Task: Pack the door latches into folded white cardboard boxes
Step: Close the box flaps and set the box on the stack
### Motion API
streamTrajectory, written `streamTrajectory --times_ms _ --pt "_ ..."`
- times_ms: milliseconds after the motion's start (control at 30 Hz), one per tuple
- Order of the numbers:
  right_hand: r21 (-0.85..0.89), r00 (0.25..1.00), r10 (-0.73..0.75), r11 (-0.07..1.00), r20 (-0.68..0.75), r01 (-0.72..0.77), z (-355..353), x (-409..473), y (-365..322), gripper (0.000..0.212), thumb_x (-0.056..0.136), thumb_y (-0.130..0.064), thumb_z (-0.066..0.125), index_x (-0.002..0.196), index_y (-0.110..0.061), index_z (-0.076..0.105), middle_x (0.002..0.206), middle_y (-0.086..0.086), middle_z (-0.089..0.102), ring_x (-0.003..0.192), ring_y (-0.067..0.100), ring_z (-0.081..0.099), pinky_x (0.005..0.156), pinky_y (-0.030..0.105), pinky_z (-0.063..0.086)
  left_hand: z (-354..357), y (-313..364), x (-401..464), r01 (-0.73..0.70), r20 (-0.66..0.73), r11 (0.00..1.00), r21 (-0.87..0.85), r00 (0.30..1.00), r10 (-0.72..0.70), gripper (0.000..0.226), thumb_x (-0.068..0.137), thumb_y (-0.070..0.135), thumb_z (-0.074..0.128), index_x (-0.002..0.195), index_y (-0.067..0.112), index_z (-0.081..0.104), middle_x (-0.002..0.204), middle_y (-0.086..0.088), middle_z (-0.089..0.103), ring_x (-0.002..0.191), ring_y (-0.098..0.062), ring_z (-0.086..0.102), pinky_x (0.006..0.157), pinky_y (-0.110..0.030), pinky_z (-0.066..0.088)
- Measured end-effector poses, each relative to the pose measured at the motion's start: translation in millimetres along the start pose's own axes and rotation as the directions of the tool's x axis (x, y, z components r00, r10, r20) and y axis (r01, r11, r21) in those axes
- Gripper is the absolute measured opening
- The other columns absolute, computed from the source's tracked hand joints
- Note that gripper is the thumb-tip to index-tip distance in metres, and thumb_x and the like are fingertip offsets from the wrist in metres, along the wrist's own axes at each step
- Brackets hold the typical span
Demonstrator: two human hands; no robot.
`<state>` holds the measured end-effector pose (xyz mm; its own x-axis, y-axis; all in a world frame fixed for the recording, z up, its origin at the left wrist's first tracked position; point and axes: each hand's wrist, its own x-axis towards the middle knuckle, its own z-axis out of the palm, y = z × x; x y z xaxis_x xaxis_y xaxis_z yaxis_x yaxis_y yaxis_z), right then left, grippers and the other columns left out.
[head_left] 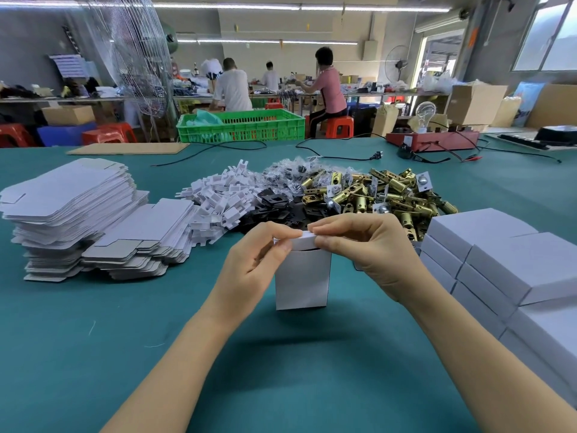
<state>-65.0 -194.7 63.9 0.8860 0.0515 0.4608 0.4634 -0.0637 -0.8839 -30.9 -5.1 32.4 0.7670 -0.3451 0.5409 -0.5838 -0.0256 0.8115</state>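
A white cardboard box (302,281) stands upright on the green table (93,332) in front of me. My left hand (254,260) pinches its top flap at the left corner, and my right hand (365,245) pinches the same flap at the right. The box's inside is hidden. Behind it lies a heap of brass door latches (381,195). Closed white boxes (505,260) are stacked to the right.
Flat unfolded box blanks (71,214) are piled at the left. White cardboard inserts (218,198), black plates (274,201) and bagged screws (290,173) lie mid-table. A green crate (243,126), cables and a red tester (432,140) stand further back. People work at far benches.
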Motion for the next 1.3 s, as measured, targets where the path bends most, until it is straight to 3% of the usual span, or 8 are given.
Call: streamTrajectory --times_ms 133,233,400,600,767,1067,1200,1300 --pt "0.034 0.999 0.032 0.999 0.027 -0.032 -1 -1 1 0.014 0.08 0.007 0.069 0.089 -0.003 0.074 0.095 0.005 0.075 0.071 -0.001 0.066 0.05 0.005 0.043 -2 -3 0 0.03 0.016 0.999 -0.042 0.999 -0.03 0.018 0.095 0.024 0.05 0.101 0.024 0.067 0.092 0.005 0.067 0.083 -0.016 0.057 0.079 -0.043 0.045" --pt "0.08 0.995 0.071 0.994 0.064 -0.076 -4 -2 0 0.017 0.083 0.008 0.064 0.094 -0.003 0.073 0.101 0.004 0.074 0.068 -0.004 0.064 0.051 0.005 0.043 -1 -4 -1 0.016 0.011 0.999 -0.036 1.0 -0.015 0.019 0.096 0.025 0.049 0.1 0.027 0.068 0.085 0.015 0.064 0.078 -0.007 0.055 0.074 -0.037 0.044" --pt "0.08 0.993 0.087 0.992 0.078 -0.093 -6 -2 2 0.017 0.081 0.008 0.067 0.093 -0.002 0.073 0.101 0.003 0.074 0.081 0.0 0.068 0.052 0.005 0.044 -1 -6 -2 -0.028 0.011 0.999 0.032 1.0 0.028 0.014 0.092 0.045 0.052 0.098 0.041 0.064 0.089 -0.021 0.059 0.079 -0.04 0.049 0.067 -0.046 0.04" --pt "0.131 0.993 0.093 0.986 0.079 -0.102 -7 -2 11 0.019 0.067 -0.01 0.076 0.085 -0.005 0.076 0.103 0.005 0.074 0.103 0.017 0.068 0.081 0.021 0.053 5 -12 -3 -0.099 0.02 0.993 0.063 0.995 0.098 0.013 0.092 0.024 0.059 0.105 0.028 0.06 0.094 0.009 0.064 0.084 -0.007 0.059 0.071 -0.022 0.048" --pt "0.13 0.997 0.06 0.989 0.054 -0.066 -2 -2 16 0.018 0.068 -0.01 0.076 0.086 -0.007 0.075 0.104 0.004 0.074 0.101 0.018 0.069 0.082 0.021 0.053 9 -15 -3 -0.145 -0.049 0.987 0.068 0.988 0.148 0.014 0.092 0.022 0.058 0.105 0.023 0.061 0.102 0.001 0.068 0.097 -0.015 0.065 0.082 -0.026 0.052" --pt "0.06 0.999 0.031 0.998 -0.023 -0.03 11 -3 24 0.032 0.068 -0.012 0.075 0.099 -0.003 0.073 0.114 0.005 0.07 0.105 0.016 0.067 0.087 0.027 0.054 13 -18 -6 -0.16 -0.097 0.977 0.142 0.98 0.175 0.017 0.093 0.025 0.057 0.11 0.026 0.06 0.104 0.011 0.067 0.095 0.0 0.063 0.084 -0.012 0.044" --pt "0.052 0.998 0.034 0.998 -0.043 -0.032 12 -2 27 0.025 0.068 -0.018 0.076 0.091 -0.01 0.076 0.109 0.002 0.072 0.105 0.015 0.066 0.09 0.031 0.054 19 -17 -10 -0.008 -0.114 0.993 0.116 0.993 0.021 0.039 0.089 0.038 0.064 0.123 0.045 0.047 0.11 0.031 0.061 0.095 0.006 0.061 0.079 -0.007 0.045" --pt "0.09 0.996 0.042 0.995 -0.072 -0.036 15 -2 31 0.021 0.07 -0.021 0.075 0.091 -0.017 0.076 0.101 0.004 0.073 0.095 0.015 0.068 0.084 0.03 0.056 19 -20 -8 0.137 -0.146 0.99 -0.025 0.979 -0.139 0.045 0.074 0.045 0.069 0.116 0.04 0.054 0.098 0.021 0.068 0.088 0.0 0.066 0.072 -0.014 0.051"
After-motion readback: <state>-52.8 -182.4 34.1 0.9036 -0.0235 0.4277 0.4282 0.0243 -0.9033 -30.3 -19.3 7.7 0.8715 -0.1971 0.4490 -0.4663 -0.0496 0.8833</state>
